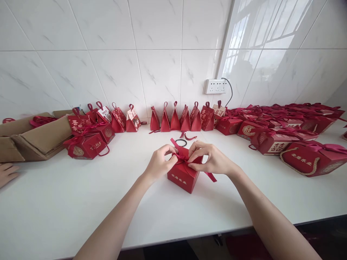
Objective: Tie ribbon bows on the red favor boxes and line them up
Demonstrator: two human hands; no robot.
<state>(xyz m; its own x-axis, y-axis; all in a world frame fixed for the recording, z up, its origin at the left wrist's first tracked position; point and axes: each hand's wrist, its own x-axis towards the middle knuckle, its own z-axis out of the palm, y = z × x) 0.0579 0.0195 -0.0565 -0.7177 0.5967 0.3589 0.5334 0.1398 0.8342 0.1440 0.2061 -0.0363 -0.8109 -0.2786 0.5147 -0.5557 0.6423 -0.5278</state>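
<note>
In front of me on the white table stands a red gift box (182,177) with gold characters on its side. A dark red ribbon (210,177) crosses its top, with one tail hanging past the right edge. My left hand (162,160) pinches the ribbon at the left of the knot between thumb and fingertips. From the right, my right hand (207,158) pinches the ribbon close to the same knot. The fingers partly hide the knot. Just behind the box lies a thin black ring (181,142).
Several small peaked red boxes (175,117) line the tiled wall. Many ribboned boxes (273,142) crowd the right side. An open cardboard carton (46,139) and more red boxes (85,146) stand at left. Another person's hand (8,174) rests at the left edge. A power strip (216,86) hangs on the wall.
</note>
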